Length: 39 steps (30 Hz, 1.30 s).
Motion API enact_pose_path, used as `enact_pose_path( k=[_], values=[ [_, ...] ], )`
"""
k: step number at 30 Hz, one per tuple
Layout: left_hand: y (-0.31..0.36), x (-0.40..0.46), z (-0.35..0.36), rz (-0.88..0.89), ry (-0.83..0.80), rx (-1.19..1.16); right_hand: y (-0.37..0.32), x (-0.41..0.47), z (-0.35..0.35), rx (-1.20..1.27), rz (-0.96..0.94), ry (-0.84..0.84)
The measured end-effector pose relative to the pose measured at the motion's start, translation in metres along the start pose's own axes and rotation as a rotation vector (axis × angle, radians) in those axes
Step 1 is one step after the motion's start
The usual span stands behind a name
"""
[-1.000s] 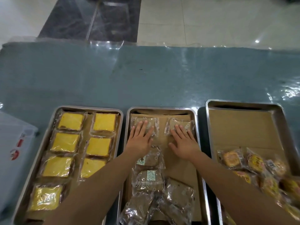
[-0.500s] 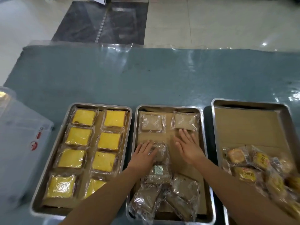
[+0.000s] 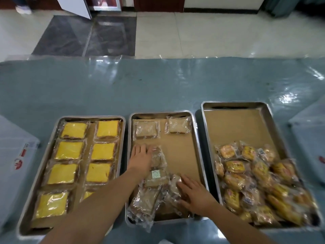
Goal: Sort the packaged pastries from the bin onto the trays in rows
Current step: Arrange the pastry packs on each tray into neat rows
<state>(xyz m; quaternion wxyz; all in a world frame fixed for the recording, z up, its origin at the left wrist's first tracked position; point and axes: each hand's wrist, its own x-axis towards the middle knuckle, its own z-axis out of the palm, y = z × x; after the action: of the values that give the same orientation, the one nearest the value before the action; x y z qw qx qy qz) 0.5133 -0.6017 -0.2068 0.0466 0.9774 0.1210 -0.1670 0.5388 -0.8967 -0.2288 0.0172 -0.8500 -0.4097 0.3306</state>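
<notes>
While both my hands lie on loose brown pastry packets, the middle tray (image 3: 193, 138) has only two packets set in a row.

My left hand (image 3: 140, 160), fingers straight, presses a packet (image 3: 159, 158) at nine o'clock in that tray; my right hand (image 3: 194, 195), fingers spread flat, holds nothing and rests on the heap (image 3: 151, 196) at six o'clock. Yellow cakes (image 3: 70, 150) fill the left tray (image 3: 52, 134); orange packets (image 3: 255, 180) crowd the right tray (image 3: 269, 120) on the blue worktop (image 3: 158, 85).
</notes>
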Motion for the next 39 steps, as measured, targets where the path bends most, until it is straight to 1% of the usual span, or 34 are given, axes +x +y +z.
enact_pose_path(
  k=[4, 6, 8, 12, 15, 19, 24, 30, 33, 39],
  values=[
    [-0.001, 0.001, -0.011, 0.015, 0.107, 0.007, 0.001, -0.007, 0.002, -0.023, 0.027, 0.026],
    [0.000, -0.001, -0.015, 0.018, 0.127, 0.001, 0.000, -0.007, -0.002, -0.045, 0.039, 0.058],
    [0.002, -0.009, -0.014, 0.040, 0.110, -0.001, -0.002, -0.006, -0.006, -0.057, 0.064, 0.115],
    [0.007, -0.036, 0.002, 0.144, -0.002, -0.044, -0.008, -0.003, -0.008, -0.020, 0.152, 0.172],
    [0.007, -0.057, 0.023, 0.195, -0.046, -0.072, -0.014, -0.003, -0.001, -0.032, 0.103, 0.152],
    [0.005, -0.067, 0.041, 0.162, -0.117, -0.098, -0.018, -0.005, 0.017, -0.051, 0.098, 0.109],
    [0.001, -0.052, 0.041, 0.129, -0.137, -0.124, -0.012, 0.006, 0.015, -0.053, 0.110, 0.103],
    [-0.013, -0.024, 0.029, 0.144, -0.171, -0.083, 0.002, 0.041, -0.012, -0.090, 0.103, 0.092],
    [-0.026, -0.011, 0.026, 0.164, -0.160, -0.064, 0.010, 0.061, -0.026, -0.095, 0.102, 0.092],
    [-0.041, 0.014, 0.023, 0.184, -0.153, -0.047, 0.026, 0.103, -0.057, -0.082, 0.114, 0.137]
  ],
)
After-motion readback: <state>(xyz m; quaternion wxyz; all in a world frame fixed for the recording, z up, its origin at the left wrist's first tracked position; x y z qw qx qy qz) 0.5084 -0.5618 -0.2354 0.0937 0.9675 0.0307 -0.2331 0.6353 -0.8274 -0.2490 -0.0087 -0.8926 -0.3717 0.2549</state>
